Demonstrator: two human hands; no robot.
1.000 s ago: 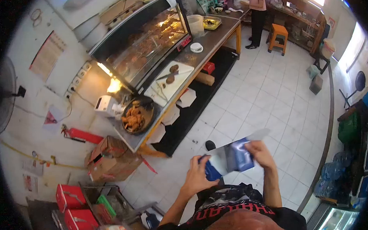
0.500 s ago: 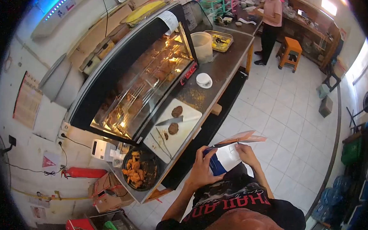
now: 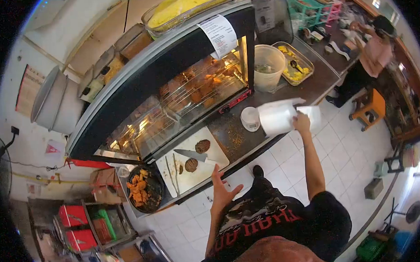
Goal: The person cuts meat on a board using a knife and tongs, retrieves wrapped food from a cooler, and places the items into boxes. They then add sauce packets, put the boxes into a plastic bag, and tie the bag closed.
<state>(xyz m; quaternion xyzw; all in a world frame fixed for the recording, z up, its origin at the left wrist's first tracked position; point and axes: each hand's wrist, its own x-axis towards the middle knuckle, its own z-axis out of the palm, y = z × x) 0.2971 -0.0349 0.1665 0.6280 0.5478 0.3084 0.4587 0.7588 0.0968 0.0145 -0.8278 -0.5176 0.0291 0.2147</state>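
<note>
One bare left hand (image 3: 222, 190) spread its fingers at lower centre, grasping nothing, near the knife (image 3: 194, 155); right of centre, the right hand (image 3: 302, 121) gripped the white carton (image 3: 277, 118) one-handed, probably because it was light.

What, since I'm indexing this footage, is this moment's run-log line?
right hand: holds white carton, motion-blurred | left hand: empty, spread open, near knife | knife: on white cutting board
</note>
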